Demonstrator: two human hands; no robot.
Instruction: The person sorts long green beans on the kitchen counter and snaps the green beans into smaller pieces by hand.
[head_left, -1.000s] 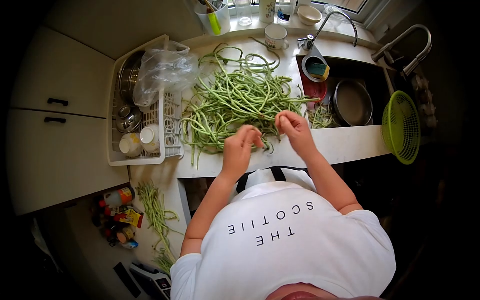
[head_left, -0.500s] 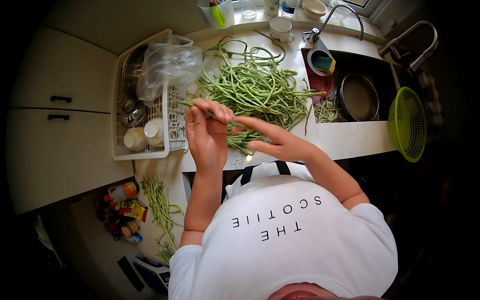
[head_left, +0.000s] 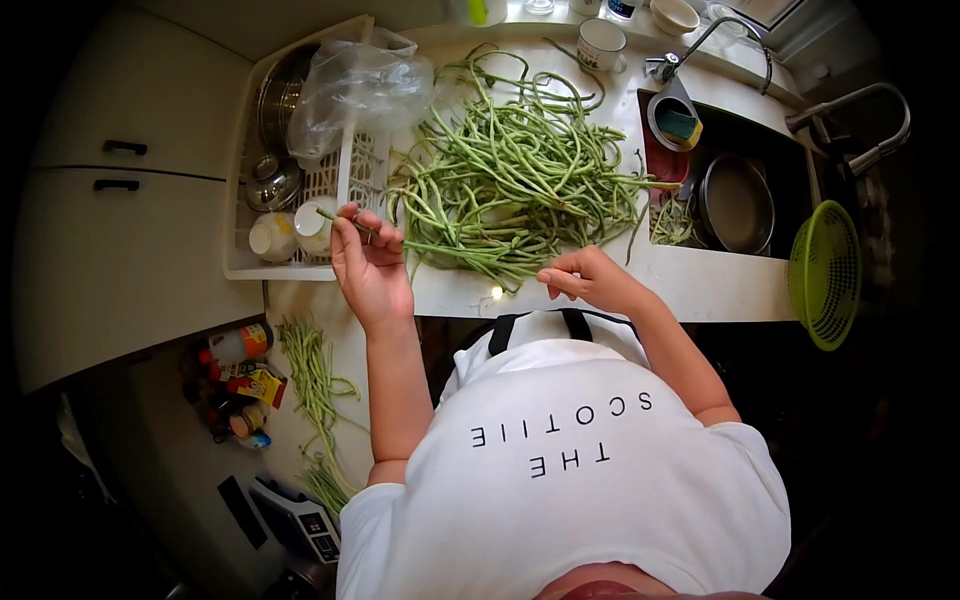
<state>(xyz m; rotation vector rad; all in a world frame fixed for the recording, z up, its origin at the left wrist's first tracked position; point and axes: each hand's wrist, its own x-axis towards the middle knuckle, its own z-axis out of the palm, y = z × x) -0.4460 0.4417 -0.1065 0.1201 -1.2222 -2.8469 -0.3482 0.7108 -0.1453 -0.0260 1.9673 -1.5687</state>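
A large tangled heap of long green beans [head_left: 530,165] lies on the white counter. My left hand [head_left: 375,270], raised at the heap's left front edge, pinches a long bean [head_left: 327,214] between thumb and fingers. One tip of that bean sticks out to the left, past the fingertips. My right hand [head_left: 597,280] is at the heap's front edge with its fingers curled together. Whether anything is between those fingertips is hidden. A smaller bunch of long beans [head_left: 315,375] lies on the counter at lower left.
On the left stands a white dish rack [head_left: 300,275] with bowls, a pot lid and a plastic bag [head_left: 350,95]. To the right, the sink [head_left: 780,150] holds a pan [head_left: 737,205] and bean scraps [head_left: 672,220]. A green colander [head_left: 825,275] leans by the sink's edge.
My hands have moved apart, the left one leftward with the bean and the right one rightward. The right fingers, stretched out before, are now curled in. The view has shifted slightly.
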